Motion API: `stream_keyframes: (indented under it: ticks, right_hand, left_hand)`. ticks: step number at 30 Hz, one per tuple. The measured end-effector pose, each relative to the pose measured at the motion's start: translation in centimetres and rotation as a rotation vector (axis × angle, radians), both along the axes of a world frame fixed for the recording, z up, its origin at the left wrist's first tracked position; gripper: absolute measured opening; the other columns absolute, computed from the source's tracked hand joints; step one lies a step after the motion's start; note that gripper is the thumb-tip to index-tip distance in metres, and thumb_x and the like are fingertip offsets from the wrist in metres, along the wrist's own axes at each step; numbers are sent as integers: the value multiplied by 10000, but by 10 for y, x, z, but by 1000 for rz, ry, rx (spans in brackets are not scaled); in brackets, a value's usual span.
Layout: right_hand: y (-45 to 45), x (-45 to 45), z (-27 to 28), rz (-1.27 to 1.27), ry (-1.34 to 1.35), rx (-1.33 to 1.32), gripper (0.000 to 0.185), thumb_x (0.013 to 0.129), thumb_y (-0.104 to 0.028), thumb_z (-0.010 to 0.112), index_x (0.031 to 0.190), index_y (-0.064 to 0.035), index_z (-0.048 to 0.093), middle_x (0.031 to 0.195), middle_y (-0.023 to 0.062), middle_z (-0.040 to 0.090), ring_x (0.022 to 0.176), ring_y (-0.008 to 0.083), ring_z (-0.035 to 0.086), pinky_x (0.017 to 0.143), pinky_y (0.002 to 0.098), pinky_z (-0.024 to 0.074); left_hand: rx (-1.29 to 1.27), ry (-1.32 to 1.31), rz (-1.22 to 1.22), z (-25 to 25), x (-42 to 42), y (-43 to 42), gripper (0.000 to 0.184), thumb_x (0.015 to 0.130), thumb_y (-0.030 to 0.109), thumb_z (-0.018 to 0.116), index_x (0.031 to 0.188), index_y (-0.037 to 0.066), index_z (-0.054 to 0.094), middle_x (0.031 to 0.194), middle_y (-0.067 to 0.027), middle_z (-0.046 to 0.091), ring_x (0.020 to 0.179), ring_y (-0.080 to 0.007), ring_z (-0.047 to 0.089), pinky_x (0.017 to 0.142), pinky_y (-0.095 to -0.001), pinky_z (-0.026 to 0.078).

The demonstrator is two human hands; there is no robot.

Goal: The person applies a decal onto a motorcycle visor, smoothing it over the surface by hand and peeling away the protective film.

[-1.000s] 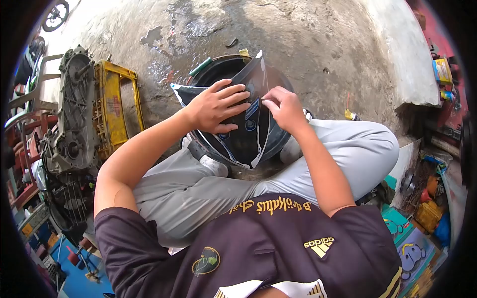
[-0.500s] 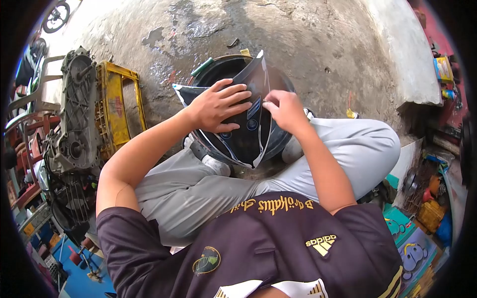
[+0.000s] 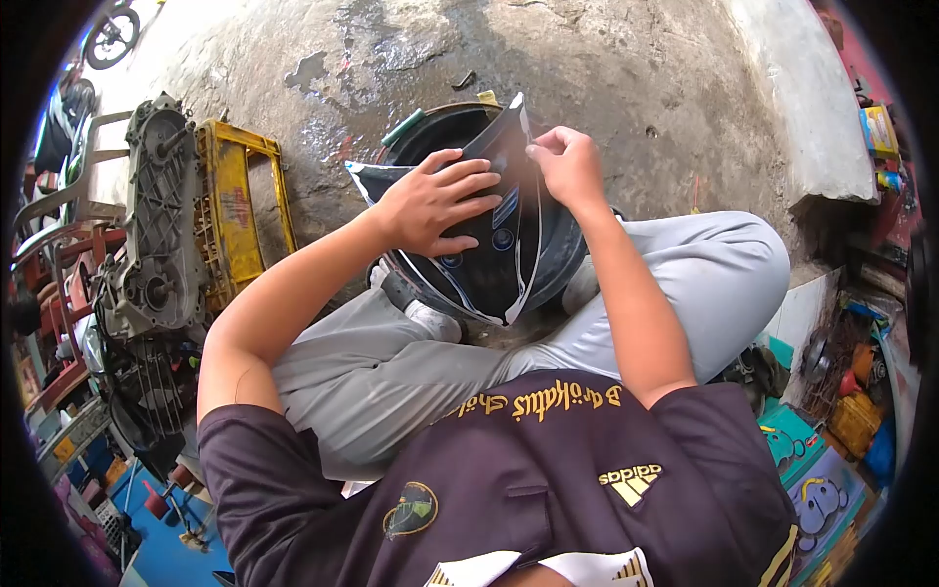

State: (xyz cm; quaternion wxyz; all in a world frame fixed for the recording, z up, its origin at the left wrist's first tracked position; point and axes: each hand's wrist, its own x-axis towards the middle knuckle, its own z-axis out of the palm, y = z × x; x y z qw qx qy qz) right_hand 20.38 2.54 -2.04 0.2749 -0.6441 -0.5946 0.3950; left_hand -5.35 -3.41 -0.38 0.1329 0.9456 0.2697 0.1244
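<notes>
A black, pointed motorcycle body panel [image 3: 489, 264] with white edges and small blue-and-white markings rests across a round black tub [image 3: 421, 143] between my legs. My left hand [image 3: 440, 203] lies flat on the panel's upper face, fingers spread. At the panel's upper right edge, my right hand [image 3: 569, 168] is closed in a pinch, with thumb and fingertips against the white border. Whether something small sits between those fingertips cannot be made out. The tub's inside is partly hidden by the panel.
To the left stand a metal engine casing [image 3: 156, 220] and a yellow crate [image 3: 235, 210]. A green cylindrical object [image 3: 403, 127] lies on the tub's rim. A small dark piece [image 3: 464, 79] is on the wet concrete floor. Assorted parts crowd the right side.
My right hand has moved up and slightly right along the panel's edge, still pinched. My left hand stays flat on the panel.
</notes>
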Motion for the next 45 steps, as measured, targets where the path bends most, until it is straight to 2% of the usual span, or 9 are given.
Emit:
stream_keyframes:
  ticks: [5,13,15,20,25,29,35,37,45]
  right_hand:
    - [-16,16,-6,112,91,-212,137,828,-113,833,836,-3,752,755,70,747,703,136,684,677,333,542]
    - [6,7,-22,-32,189,-151,168,815,-133,858,819,-24,730,753,69,740,700,147,678,666,336,537]
    - [11,-6,-8,-135,20,-56,174,818,-141,854,821,-19,729,746,77,736,693,156,679,663,345,534]
    - [10,4,-25,-94,104,-60,177,806,-135,858,805,-26,718,730,72,724,666,152,660,639,350,523]
    - [-19,17,-11,11,182,-324,170,817,-91,858,800,-23,703,725,35,705,657,119,624,618,321,505]
    - [-17,9,-18,-65,223,-177,161,859,-116,834,827,-12,715,751,43,717,674,121,633,638,316,509]
    - [5,-8,-10,-164,84,-19,165,863,-142,828,851,-13,727,757,86,739,689,162,682,671,346,536]
    - [4,-10,-3,-110,9,-34,162,879,-131,827,873,-5,726,782,52,745,700,103,652,661,297,521]
    - [-32,13,7,113,8,-110,141,879,-117,813,852,5,748,751,51,741,675,96,636,641,300,507]
  left_hand:
    - [7,-23,18,-5,0,-1,654,871,476,746,1436,174,616,1555,-90,537,1485,-284,462,1240,-558,293]
    - [1,-4,0,-6,-1,0,640,890,483,731,1438,175,614,1552,-92,539,1490,-287,455,1244,-557,288]
    - [1,-1,-1,-4,-1,1,638,890,482,731,1436,173,615,1551,-93,539,1490,-288,455,1244,-556,288]
    - [-8,-22,8,-5,-1,-1,636,890,480,732,1433,170,616,1552,-95,539,1491,-287,456,1244,-554,290]
    - [9,-49,-2,-9,-3,-1,646,879,470,739,1435,166,616,1554,-95,537,1492,-286,457,1243,-553,294]
    - [-11,-33,-6,-7,-2,0,649,876,470,741,1435,165,615,1554,-94,536,1489,-286,459,1242,-557,292]
    - [-4,-19,-2,-4,0,0,637,880,472,737,1429,173,618,1560,-86,533,1485,-282,463,1235,-557,299]
    - [12,-24,-2,-3,-1,0,618,905,486,716,1412,147,615,1510,-95,547,1469,-277,460,1239,-538,298]
    - [21,-35,8,-6,-2,-1,622,893,479,727,1419,164,618,1531,-89,543,1474,-279,466,1232,-546,306]
